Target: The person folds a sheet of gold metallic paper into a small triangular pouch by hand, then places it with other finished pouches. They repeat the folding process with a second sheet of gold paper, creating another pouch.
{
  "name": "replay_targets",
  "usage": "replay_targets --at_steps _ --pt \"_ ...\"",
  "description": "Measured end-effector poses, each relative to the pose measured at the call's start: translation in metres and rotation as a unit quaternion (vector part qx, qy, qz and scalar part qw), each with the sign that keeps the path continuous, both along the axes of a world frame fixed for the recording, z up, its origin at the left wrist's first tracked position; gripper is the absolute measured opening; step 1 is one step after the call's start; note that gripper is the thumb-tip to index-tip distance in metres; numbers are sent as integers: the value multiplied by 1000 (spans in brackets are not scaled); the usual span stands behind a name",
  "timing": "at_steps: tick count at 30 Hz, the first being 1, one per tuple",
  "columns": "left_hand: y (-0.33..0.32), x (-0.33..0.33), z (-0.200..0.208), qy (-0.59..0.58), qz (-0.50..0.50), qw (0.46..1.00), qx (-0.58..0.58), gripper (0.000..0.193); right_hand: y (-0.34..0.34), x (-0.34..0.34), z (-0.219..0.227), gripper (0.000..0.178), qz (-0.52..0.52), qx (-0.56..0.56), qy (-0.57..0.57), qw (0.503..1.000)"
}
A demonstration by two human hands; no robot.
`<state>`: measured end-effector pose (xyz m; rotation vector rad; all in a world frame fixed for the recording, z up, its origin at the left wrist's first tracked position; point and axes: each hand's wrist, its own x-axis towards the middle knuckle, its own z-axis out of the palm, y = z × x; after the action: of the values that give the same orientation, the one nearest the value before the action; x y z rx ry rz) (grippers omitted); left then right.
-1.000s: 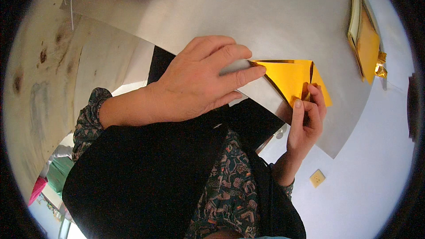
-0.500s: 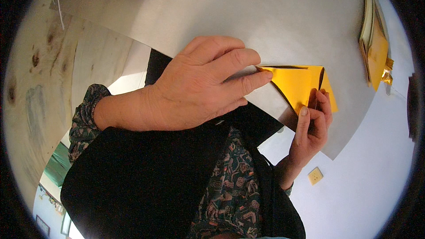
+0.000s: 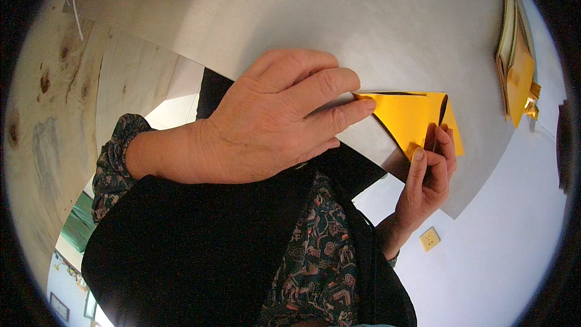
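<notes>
A folded piece of yellow paper with a dark inner side is held just above the grey table at the right of centre. It tapers to a point on the left and has a gap along its upper and right edges. My left hand pinches the left tip between its fingers; the thumb is mostly hidden. From below, my right hand grips the lower corner, its thumb on the near face and its fingers curled round the right side.
The grey tabletop stretches away beyond my hands. At its right end lies a stack of papers or booklets with a yellow cover. White strips hang at the upper left, near wooden boards. A socket is on the pale wall.
Hardly anything differs. Both hands and the folded yellow paper appear slightly farther right, with the same grip.
</notes>
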<state>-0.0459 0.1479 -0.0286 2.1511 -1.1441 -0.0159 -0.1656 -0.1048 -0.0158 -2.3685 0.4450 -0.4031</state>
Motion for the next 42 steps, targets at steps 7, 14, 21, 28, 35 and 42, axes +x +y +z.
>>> replay_targets --at_steps 7,14,21,28,35,42 --pt "2 3 4 4 -10 1000 25 74 5 2 1 10 -11 7 -2 1000" --pt "-1 7 11 -2 -17 998 62 72 1 6 5 10 -14 -10 4 1000" --pt "5 5 14 9 -23 996 81 71 7 7 7 13 -11 -30 0 999" --pt "2 5 13 -4 -18 999 50 63 6 8 6 17 -11 -49 3 999" --pt "3 5 13 3 -19 997 75 71 6 9 2 17 -17 -58 3 998" --pt "3 5 8 -2 -15 999 40 72 6 9 0 18 -25 -43 -8 999"
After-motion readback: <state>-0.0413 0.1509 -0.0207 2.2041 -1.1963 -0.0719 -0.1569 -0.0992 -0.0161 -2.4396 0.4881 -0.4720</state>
